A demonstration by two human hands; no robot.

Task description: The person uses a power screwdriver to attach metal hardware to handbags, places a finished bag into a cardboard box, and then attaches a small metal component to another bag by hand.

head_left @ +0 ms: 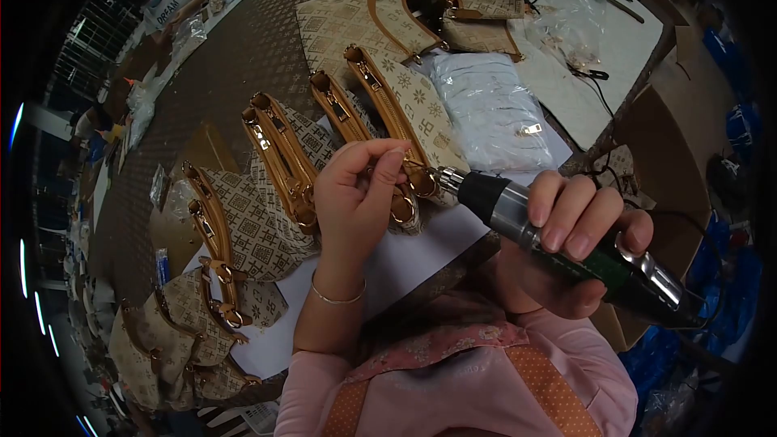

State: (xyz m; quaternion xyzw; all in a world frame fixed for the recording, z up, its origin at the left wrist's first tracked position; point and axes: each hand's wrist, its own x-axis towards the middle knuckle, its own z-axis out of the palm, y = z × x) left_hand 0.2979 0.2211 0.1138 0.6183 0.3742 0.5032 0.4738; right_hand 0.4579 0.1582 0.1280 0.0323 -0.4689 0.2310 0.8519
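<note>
My right hand [579, 226] is wrapped around an electric screwdriver [506, 206], whose metal tip points left toward my other hand. My left hand [356, 198] is closed, thumb and forefinger pinched together just short of that tip; whatever lies between them is too small to make out. Below and behind the fingers stands a beige patterned handbag [417, 105] with brown trim, a zipper and a metal ring near the bit. Beside it on the left are another zipped handbag [344, 117] and a darker patterned handbag [279, 154], partly covered by my left hand.
More handbags [243, 218] lie at the left, with several others [158, 340] heaped at the lower left. A plastic-wrapped white bundle [490, 105] sits right of the bags. Beyond are a folded bag [348, 20] and clear plastic [571, 16]. A cardboard box [664, 154] stands right; a person [166, 4] sits far left.
</note>
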